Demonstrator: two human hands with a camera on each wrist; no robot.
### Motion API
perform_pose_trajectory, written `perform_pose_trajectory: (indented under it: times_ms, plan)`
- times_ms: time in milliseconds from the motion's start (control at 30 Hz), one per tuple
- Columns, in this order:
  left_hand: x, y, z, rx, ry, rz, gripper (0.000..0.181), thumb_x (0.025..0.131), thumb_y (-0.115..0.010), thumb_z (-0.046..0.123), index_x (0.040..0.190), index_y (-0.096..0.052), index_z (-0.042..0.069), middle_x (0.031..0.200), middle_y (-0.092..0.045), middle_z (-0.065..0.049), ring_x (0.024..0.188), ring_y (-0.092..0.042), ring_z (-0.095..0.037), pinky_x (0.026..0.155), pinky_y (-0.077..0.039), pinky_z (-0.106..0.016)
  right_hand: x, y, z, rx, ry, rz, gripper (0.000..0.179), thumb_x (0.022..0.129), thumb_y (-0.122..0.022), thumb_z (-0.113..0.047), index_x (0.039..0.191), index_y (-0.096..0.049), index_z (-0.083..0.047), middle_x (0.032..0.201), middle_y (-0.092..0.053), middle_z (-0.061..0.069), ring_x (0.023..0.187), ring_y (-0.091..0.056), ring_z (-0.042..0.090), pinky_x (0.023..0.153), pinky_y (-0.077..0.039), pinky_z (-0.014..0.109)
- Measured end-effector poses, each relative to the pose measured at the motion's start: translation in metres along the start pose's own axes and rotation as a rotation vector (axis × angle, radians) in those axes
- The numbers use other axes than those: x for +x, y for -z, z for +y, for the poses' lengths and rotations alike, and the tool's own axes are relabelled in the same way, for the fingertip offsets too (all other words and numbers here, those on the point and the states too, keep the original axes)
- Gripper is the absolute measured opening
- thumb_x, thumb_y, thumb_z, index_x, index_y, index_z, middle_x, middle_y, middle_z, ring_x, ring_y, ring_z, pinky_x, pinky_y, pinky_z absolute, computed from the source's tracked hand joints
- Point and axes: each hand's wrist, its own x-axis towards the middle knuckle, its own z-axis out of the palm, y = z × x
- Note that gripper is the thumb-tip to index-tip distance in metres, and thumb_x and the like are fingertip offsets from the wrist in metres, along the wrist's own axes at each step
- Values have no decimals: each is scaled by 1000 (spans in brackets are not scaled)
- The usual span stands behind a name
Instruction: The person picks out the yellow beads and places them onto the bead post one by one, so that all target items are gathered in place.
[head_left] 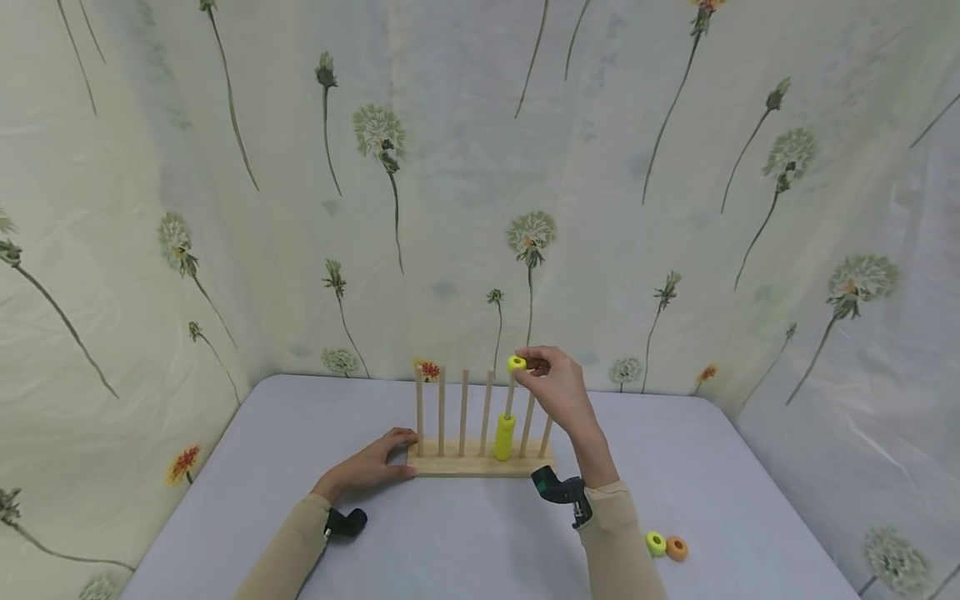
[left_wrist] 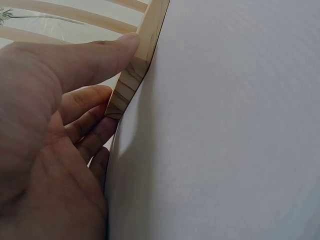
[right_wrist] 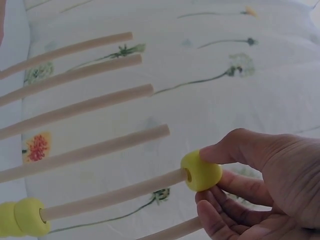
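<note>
My right hand point(head_left: 555, 390) pinches a yellow bead point(right_wrist: 204, 171) between thumb and fingers. In the right wrist view, the bead's hole sits right at the tip of a wooden peg point(right_wrist: 117, 193). Lower on that same peg is a stack of yellow beads point(head_left: 505, 437), resting on the wooden base point(head_left: 472, 468). Several other upright pegs in the row are bare. My left hand point(head_left: 371, 462) holds the base's left end, thumb point(left_wrist: 112, 54) along the front side and fingers around the end, as the left wrist view shows.
A yellow-green bead point(head_left: 656, 544) and an orange bead point(head_left: 677, 548) lie on the white table point(head_left: 720, 467), beside my right forearm. A flower-printed curtain point(head_left: 450, 208) hangs behind the table and at both sides. Black camera mounts point(head_left: 558, 487) sit on both wrists.
</note>
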Motion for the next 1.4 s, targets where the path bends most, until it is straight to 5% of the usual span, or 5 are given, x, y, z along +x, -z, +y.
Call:
perform_pose_trajectory:
  times_ms: [767, 1400]
  plan:
    - [0, 0, 0, 27, -36, 4, 63, 89, -68, 35, 143, -45, 12, 153, -32, -11, 143, -26, -36, 115, -24, -57, 2, 1, 4, 13, 11, -1, 30, 87, -69, -17, 116, -67, -9, 114, -63, 8, 100, -60, 22, 87, -53, 37]
    - [0, 0, 1, 43, -21, 15, 63, 88, -69, 38, 142, -46, 15, 153, -33, -9, 144, -26, -36, 114, -25, -57, 1, -2, 2, -87, 29, -40, 29, 88, -70, -15, 116, -67, -9, 114, -62, 9, 98, -59, 23, 86, -51, 38]
